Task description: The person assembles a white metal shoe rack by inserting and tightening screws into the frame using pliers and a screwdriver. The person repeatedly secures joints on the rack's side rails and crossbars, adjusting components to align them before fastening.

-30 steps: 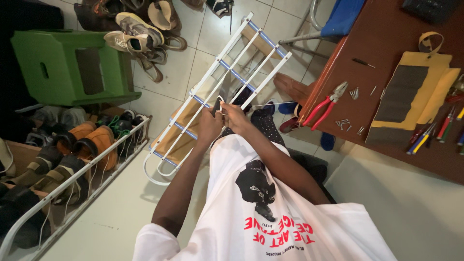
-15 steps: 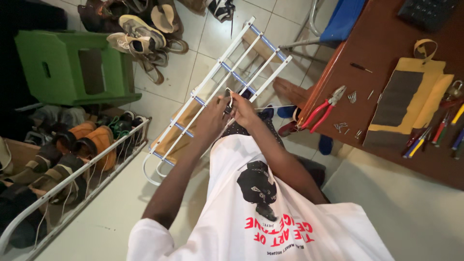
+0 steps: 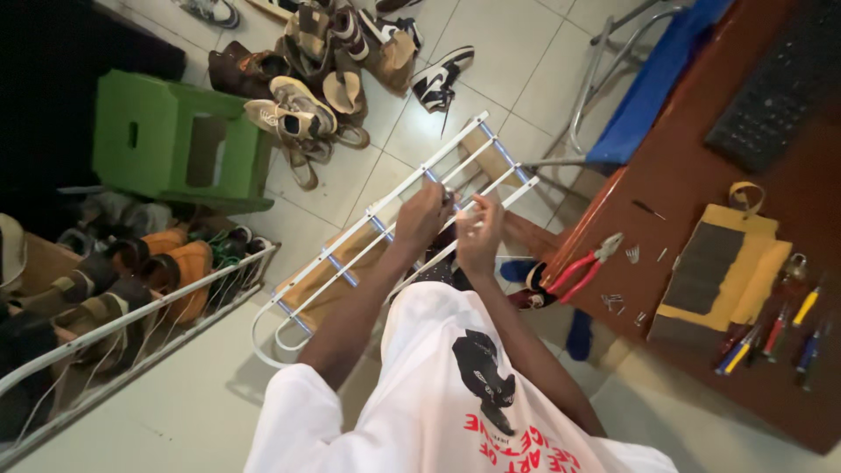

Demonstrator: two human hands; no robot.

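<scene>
A: Far left, what's in shot?
B: Shoe rack [image 3: 131, 320] w/ orange and dark shoes along the left edge. Green plastic stool [image 3: 175, 140] behind it, a pile of shoes [image 3: 324, 61] on the tiled floor [image 3: 517, 52] beyond.

A: And centre?
B: White metal rack frame [image 3: 368, 232] w/ blue joints, lying tilted across the floor, lower end near the person's legs, upper end toward the blue chair [image 3: 653, 83]. Left hand [image 3: 423, 215] closed around a middle rail, fingers curled on a small dark item; can't tell what it is. Right hand [image 3: 480, 235] just beside it, fingertips pinched on a thin white cord or tie at the next rail. Hands close, not touching.

A: Right side?
B: Brown wooden surface [image 3: 701, 201]. Red-handled pliers [image 3: 578, 267] near its edge, loose screws [image 3: 613, 302] by them, a yellow tool pouch [image 3: 718, 276] w/ dark flap, coloured screwdrivers [image 3: 771, 337] beside that, black keyboard [image 3: 771, 88] at top.
</scene>
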